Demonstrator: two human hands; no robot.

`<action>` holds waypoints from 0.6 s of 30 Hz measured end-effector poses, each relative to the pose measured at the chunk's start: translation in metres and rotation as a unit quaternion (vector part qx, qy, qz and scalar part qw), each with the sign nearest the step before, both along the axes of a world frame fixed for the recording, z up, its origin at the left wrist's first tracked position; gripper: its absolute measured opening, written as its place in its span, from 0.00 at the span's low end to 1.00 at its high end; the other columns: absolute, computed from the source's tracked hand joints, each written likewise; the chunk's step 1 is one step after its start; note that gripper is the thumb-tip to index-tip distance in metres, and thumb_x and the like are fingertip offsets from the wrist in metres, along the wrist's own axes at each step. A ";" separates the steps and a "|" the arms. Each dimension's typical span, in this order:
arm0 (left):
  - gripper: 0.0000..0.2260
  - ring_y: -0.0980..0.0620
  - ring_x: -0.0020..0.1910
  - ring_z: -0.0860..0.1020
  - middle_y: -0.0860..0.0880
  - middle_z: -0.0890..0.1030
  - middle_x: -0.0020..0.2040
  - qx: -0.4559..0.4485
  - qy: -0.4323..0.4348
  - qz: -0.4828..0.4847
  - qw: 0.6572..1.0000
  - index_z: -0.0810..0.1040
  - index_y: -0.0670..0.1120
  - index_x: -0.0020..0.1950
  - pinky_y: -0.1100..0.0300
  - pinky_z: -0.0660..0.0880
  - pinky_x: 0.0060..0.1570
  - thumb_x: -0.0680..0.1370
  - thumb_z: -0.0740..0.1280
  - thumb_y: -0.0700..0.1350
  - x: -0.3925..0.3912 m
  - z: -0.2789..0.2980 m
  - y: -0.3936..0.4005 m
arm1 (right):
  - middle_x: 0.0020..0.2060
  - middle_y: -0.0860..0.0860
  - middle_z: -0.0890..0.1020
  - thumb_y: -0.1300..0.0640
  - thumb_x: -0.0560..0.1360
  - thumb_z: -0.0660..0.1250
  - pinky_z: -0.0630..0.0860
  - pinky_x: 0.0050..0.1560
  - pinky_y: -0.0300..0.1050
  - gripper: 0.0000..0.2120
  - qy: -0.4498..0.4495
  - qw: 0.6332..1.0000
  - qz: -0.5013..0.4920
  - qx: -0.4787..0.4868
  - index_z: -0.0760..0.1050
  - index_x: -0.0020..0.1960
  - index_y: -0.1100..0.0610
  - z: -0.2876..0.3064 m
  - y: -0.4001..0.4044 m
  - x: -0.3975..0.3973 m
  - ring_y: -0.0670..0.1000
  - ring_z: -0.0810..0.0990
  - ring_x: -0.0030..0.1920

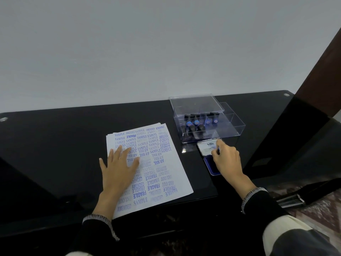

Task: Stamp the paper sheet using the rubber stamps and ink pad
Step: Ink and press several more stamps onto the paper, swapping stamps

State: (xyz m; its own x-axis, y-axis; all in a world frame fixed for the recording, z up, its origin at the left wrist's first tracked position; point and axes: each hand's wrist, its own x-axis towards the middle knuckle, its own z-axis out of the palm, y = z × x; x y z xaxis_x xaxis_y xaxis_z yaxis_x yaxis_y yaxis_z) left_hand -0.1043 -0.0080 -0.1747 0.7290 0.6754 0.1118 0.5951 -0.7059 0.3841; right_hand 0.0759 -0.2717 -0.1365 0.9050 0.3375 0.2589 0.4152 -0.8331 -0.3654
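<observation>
The left hand (pixel 118 169) lies flat with fingers spread on the paper sheet (pixel 147 169), likely pinning it against sliding. The right hand (pixel 226 159) curls at the ink pad (pixel 212 168), fingertips on its raised lid (pixel 207 147) (whether it pinches anything, I cannot tell). The rubber stamps (pixel 196 124) sit just beyond that hand, in the clear box (pixel 234 124).

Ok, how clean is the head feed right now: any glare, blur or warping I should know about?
Head view: dim, even light; the glossy black table mirrors the clear stamp box; wide-angle warping bends the table edge; printing on the paper sheet stays readable, the ink pad lid label less so.
</observation>
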 end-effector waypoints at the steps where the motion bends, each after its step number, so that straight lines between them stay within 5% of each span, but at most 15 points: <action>1: 0.26 0.49 0.79 0.48 0.51 0.55 0.79 -0.001 0.000 0.000 1.000 0.61 0.54 0.76 0.40 0.39 0.74 0.80 0.54 0.63 0.000 0.000 0.000 | 0.29 0.54 0.71 0.62 0.76 0.62 0.62 0.33 0.46 0.11 0.002 1.000 0.001 0.002 0.62 0.38 0.59 0.000 0.000 0.001 0.58 0.68 0.31; 14: 0.26 0.50 0.78 0.50 0.52 0.58 0.78 0.001 -0.017 0.008 1.000 0.63 0.55 0.75 0.41 0.40 0.74 0.79 0.55 0.63 -0.001 0.000 0.000 | 0.35 0.54 0.75 0.60 0.77 0.59 0.67 0.37 0.47 0.07 0.007 0.998 -0.019 -0.063 0.64 0.41 0.58 0.012 0.008 -0.001 0.57 0.72 0.36; 18: 0.26 0.50 0.78 0.50 0.52 0.58 0.78 -0.001 -0.018 0.011 1.000 0.63 0.55 0.75 0.41 0.41 0.74 0.79 0.55 0.63 0.001 0.001 -0.001 | 0.30 0.51 0.73 0.57 0.79 0.60 0.65 0.32 0.46 0.09 0.011 0.996 0.004 0.093 0.65 0.41 0.57 0.015 0.030 -0.024 0.54 0.73 0.33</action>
State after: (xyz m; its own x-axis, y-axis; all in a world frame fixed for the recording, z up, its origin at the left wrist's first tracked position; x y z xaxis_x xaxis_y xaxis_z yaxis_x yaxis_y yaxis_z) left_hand -0.1032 -0.0087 -0.1733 0.7098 0.6910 0.1365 0.5961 -0.6926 0.4062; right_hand 0.0518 -0.2421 -0.1217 0.9085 0.2930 0.2979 0.4119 -0.7474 -0.5213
